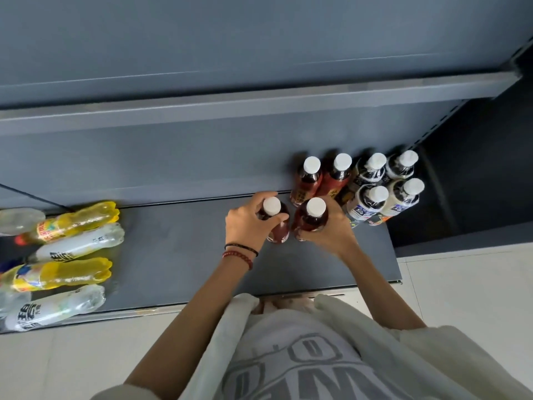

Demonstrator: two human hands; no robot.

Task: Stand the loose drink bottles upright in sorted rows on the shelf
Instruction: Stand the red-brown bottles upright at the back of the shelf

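On a dark grey metal shelf [173,249], the left hand [248,223] fingers wrap a white-capped dark red drink bottle [279,234], the right hand [331,230] fingers a second red bottle [313,216] — both upright, side by side, before two matching red bottles [308,180]. Four white-labelled bottles [372,197] stand right; yellow and clear plastic bottles [78,243] lie loose at left.

Lower left of the frame, the clear bottle [57,308] lying nearest the shelf edge has big dark Chinese characters on its white label, and one reads 碧. Just above, a second clear bottle [80,245] has dark characters too, blurred past reading. The yellow bottles [72,220] have red-and-yellow labels, illegible. Right of centre, a dark red bottle [305,183] has gold marks and the white bottles [363,209] have blue patches, all unreadable. At the bottom, the shirt [288,356] shows grey outlined letters I can't make out.
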